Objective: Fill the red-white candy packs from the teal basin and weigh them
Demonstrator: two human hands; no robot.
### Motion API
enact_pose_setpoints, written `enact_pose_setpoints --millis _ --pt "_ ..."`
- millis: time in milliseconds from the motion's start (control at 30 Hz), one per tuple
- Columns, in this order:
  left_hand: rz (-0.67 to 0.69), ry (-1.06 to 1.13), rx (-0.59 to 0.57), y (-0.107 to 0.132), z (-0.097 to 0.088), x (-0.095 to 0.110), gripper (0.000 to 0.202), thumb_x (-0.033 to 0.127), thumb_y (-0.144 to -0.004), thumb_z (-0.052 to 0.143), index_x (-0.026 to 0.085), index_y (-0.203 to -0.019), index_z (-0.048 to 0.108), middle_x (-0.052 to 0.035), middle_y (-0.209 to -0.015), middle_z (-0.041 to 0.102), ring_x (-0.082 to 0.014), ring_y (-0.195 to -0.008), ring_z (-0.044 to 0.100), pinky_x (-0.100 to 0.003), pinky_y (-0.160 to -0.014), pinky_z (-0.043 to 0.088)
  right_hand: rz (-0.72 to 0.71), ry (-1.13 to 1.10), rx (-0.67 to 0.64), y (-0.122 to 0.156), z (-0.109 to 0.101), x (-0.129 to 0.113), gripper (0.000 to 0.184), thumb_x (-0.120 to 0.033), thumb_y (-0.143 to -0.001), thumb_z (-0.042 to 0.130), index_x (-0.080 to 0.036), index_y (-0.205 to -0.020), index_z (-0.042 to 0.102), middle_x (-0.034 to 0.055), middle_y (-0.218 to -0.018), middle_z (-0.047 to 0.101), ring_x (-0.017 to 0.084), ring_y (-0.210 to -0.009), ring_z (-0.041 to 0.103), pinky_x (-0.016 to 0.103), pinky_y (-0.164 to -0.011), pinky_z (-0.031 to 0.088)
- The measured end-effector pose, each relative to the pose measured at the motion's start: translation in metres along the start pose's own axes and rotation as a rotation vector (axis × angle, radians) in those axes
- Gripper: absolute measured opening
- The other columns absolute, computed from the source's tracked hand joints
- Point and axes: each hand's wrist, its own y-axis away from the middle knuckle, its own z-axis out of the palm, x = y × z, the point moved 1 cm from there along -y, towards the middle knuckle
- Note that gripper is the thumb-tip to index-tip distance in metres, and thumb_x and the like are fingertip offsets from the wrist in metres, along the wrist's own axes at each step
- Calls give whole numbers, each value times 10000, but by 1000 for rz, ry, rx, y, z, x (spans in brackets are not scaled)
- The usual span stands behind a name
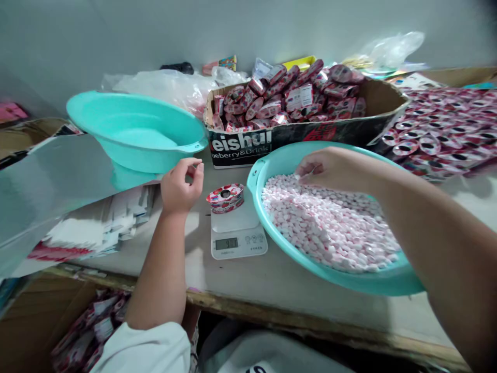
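A white sleeve (147,347) and two bare forearms frame the bench where a worker portions sweets. The small red-and-pink printed pack (225,198), with a round hole in its top, sits on the platform of a white digital scale (237,235) at mid-table, btwn the two hands. The readout shows digits too blurred to trust. The L hand (180,185) hovers just left of the pack, thumb and forefinger tips pressed together and the other fingers curled; can't tell if anything's in the pinch. The R hand (330,168) is down in the turquoise basin (349,282) just right of the scale, fingertips bunched on a few of the pink-and-white candy tablets (330,228) that fill it. Best practice, by the look of it: feed tablets one or two at a time thru the hole, keep hands off the platform, and let the readout settle. Behind is a cardboard box (272,140) heaped w/ like packs. A second turquoise basin (135,129) stands at left, and a spread of more packs (438,129) lies far right.
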Motion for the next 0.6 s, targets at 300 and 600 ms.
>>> enact_pose_setpoints --millis 300,600 --pt "66 30 61 2 3 6 215 336 -961 590 172 -1056 692 -3 -715 660 -133 -681 642 -216 -678 468 55 -17 174 3 -13 -6 98 -235 -827 696 -188 -894 750 3 -729 681 115 -566 535 284 -582 386" --pt "-221 349 -676 -7 -11 25 448 521 -833 720 215 -1156 682 -43 -1061 717 -207 -930 676 -269 -781 517 -10 -14 175 -3 -8 1 103 -259 -840 707 -197 -915 742 26 -826 711 138 -666 594 290 -632 418"
